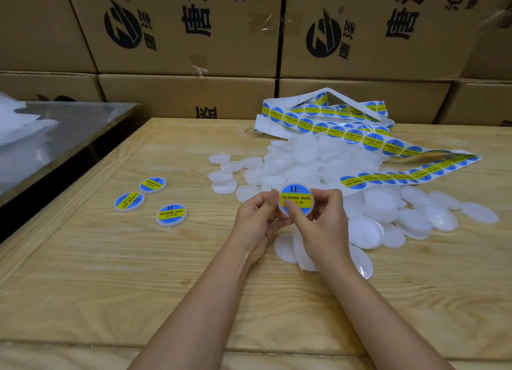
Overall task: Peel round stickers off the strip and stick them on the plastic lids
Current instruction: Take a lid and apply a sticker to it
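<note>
Above the wooden table [110, 272], both hands hold one white plastic lid [296, 199] that carries a blue and yellow round sticker. My left hand [256, 223] pinches its left edge. My right hand [321, 225] grips its right side, thumb pressing on the sticker's lower part. A long white strip of round stickers [357, 137] lies folded across the far right of the table. Beneath and around it lies a heap of bare white lids [313, 159]. Three stickered lids [152, 184] [129, 201] [171, 215] lie to the left.
Stacked cardboard boxes [188, 29] form a wall behind the table. A metal-topped table [83, 120] with white plastic bags [19, 128] stands at the left. Loose lids [415, 223] spread to the right of my hands, and a few lie under my right wrist.
</note>
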A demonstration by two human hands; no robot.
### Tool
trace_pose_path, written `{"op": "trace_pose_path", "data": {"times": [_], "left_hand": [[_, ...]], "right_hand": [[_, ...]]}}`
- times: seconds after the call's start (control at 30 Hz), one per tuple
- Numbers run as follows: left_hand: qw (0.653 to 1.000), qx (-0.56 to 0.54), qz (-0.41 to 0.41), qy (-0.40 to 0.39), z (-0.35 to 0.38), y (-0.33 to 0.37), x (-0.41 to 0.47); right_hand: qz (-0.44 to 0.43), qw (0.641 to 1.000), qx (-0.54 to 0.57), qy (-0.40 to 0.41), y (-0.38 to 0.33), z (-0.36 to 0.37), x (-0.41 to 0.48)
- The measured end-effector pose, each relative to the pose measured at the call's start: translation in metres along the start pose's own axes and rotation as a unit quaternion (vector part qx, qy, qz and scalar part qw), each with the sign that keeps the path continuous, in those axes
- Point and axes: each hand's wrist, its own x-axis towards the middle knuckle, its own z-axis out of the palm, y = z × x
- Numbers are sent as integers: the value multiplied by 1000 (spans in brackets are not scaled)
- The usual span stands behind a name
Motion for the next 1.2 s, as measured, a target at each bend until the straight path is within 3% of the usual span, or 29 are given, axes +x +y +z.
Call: {"op": "trace_pose_path", "data": {"times": [0.33,0.73,0.97,1.1,1.2], "left_hand": [[1000,11,8,-22,1,4,0],[994,103,39,-22,4,7,-3],[996,78,37,-35,0,7,-2],[987,93,83,98,-11,21,7],[939,173,141,260,-38,43,13]], "right_hand": [[-85,995,-14,46,-1,-8,1],[-40,996,-6,84,2,-11,4],[-12,998,17,57,8,-11,9],[-35,995,-62,69,12,-18,15],[-55,981,-183,45,13,-24,18]]}}
